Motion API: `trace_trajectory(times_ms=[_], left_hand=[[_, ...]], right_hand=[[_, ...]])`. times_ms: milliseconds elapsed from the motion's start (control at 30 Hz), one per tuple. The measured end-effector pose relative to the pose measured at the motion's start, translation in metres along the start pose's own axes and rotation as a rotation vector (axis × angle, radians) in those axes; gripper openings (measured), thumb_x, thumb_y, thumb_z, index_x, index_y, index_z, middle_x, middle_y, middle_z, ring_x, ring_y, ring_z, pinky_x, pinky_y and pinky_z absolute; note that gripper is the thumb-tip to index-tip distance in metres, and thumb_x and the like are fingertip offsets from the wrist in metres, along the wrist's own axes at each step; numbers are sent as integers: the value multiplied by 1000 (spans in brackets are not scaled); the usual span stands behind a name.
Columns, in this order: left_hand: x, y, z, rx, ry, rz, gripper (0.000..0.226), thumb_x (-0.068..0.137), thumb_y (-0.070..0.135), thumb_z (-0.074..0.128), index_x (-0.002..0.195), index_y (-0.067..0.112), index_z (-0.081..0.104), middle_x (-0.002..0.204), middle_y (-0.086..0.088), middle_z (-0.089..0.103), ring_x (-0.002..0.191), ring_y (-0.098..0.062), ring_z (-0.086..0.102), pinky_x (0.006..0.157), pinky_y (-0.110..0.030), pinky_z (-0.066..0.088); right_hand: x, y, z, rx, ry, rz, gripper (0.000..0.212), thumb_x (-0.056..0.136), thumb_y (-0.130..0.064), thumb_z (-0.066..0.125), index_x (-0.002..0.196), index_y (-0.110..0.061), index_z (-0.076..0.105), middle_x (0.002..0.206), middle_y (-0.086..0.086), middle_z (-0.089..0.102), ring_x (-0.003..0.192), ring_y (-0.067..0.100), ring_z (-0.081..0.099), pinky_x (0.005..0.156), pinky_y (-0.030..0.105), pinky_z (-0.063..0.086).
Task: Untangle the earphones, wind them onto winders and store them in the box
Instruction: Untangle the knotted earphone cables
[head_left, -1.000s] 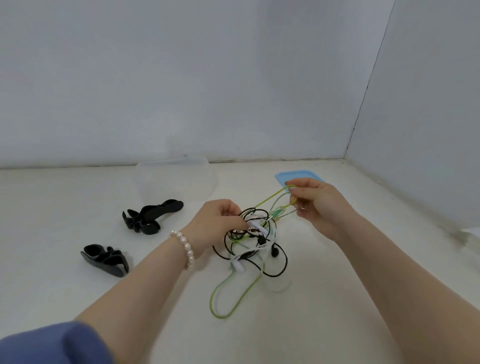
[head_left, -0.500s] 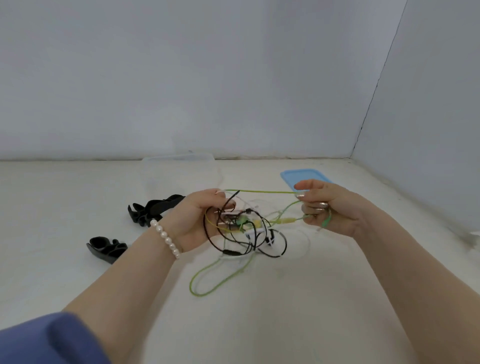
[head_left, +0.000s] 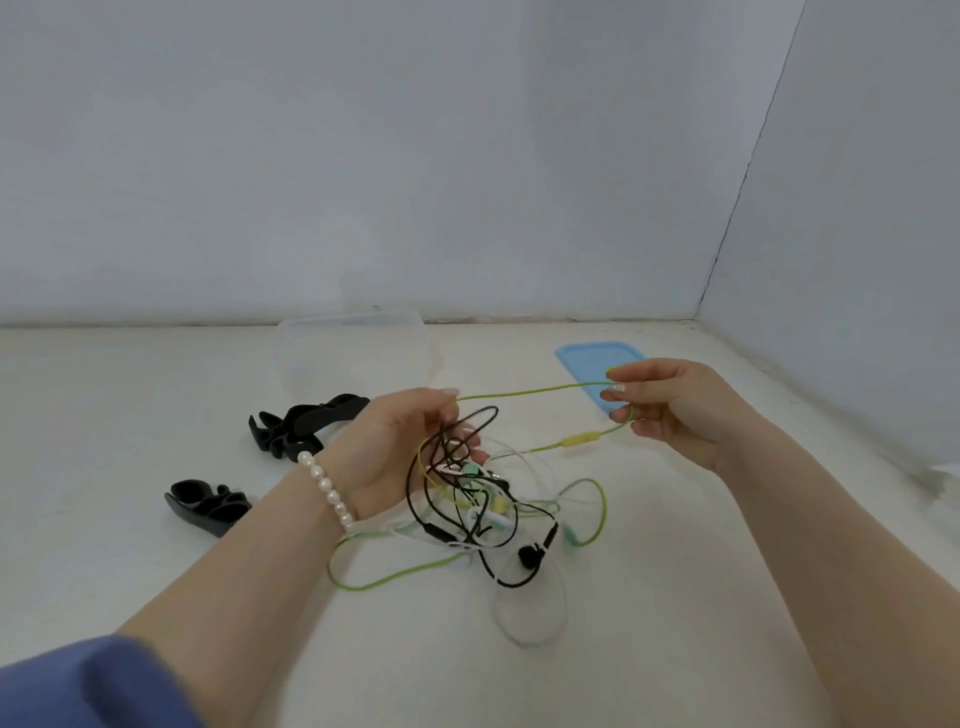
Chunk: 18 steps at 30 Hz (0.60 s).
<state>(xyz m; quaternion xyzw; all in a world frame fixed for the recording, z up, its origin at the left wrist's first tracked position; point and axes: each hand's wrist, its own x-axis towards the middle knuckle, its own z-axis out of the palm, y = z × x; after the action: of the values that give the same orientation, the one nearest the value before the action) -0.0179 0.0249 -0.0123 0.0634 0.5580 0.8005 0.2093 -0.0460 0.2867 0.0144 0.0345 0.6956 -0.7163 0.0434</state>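
Observation:
A tangle of black, white and green earphone cables (head_left: 478, 509) hangs from my left hand (head_left: 400, 447), which grips the knot with curled fingers, and trails onto the white surface. A green cable (head_left: 535, 391) runs taut from the knot to my right hand (head_left: 670, 405), which pinches it between thumb and fingers above the surface. A yellow inline piece (head_left: 579, 439) sits on the lower green strand. Two black winders (head_left: 301, 423) (head_left: 208, 506) lie to the left. The clear box (head_left: 353, 353) stands behind them.
A blue lid (head_left: 587, 364) lies flat at the back right, partly behind my right hand. White walls close the back and right side. A pearl bracelet (head_left: 327, 488) is on my left wrist.
My right hand has pulled the green cable further right and up, stretching it out. My left hand has lifted the knot, and more loops now hang loose beneath it.

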Motion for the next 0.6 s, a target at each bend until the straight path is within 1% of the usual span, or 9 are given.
trace_trajectory(times_ms=[67,133,167,200,267,333,433,533,600], left_hand=[[4,-2,2,31,97,-20,29,64,30,70,60,13,46,59,-8,43,61,-22,67,64,-32,49],[5,-4,3,87,124,-3,28,64,20,71,57,11,46,58,-7,42,50,-20,65,73,-35,49],[5,-4,2,137,122,16,27,67,10,70,56,10,45,53,-6,45,43,-18,62,72,-34,50],[5,-3,0,194,110,31,28,67,0,69,57,9,44,49,-2,49,41,-17,60,66,-30,51],[2,-2,-4,326,70,36,32,56,-11,67,64,11,46,59,-2,55,51,-20,60,49,-20,49],[-2,0,-6,455,27,25,32,51,-6,67,63,14,46,68,-4,53,60,-21,54,44,-17,43],[-1,3,-4,498,41,28,23,61,5,67,60,13,46,59,2,60,53,-12,59,50,-19,41],[-3,8,-3,315,61,6,17,67,21,57,52,13,51,57,-3,58,59,-20,63,59,-24,48],[-6,12,-8,155,-18,7,11,56,16,51,48,12,45,65,-10,58,71,-30,62,65,-28,51]], right_hand=[[0,-1,0,30,9,-36,18,80,11,58,82,-7,64,60,7,68,42,12,55,36,16,37],[0,-2,2,52,7,-82,23,80,14,54,80,-7,64,53,5,62,42,13,46,34,16,27],[1,-4,3,67,7,-108,26,80,15,51,80,-8,63,50,3,59,40,11,42,35,15,23],[1,-5,2,90,15,-140,29,80,16,49,80,-8,63,48,1,57,36,9,39,36,14,20],[2,-8,-1,75,44,-240,33,79,16,49,78,-12,65,51,-1,53,35,6,34,38,15,18],[0,-10,-5,-137,62,-348,31,73,11,57,82,-16,67,58,-2,47,41,3,36,41,13,25],[-4,-9,-2,-675,51,-407,38,60,-2,63,91,-23,65,65,-5,36,53,4,36,48,9,30],[-3,-2,4,-1026,333,-450,36,68,1,55,90,-27,61,65,-10,39,66,15,43,60,24,33],[-1,1,0,-953,497,-443,29,69,3,54,81,-22,63,61,-8,45,68,20,46,63,28,33]])
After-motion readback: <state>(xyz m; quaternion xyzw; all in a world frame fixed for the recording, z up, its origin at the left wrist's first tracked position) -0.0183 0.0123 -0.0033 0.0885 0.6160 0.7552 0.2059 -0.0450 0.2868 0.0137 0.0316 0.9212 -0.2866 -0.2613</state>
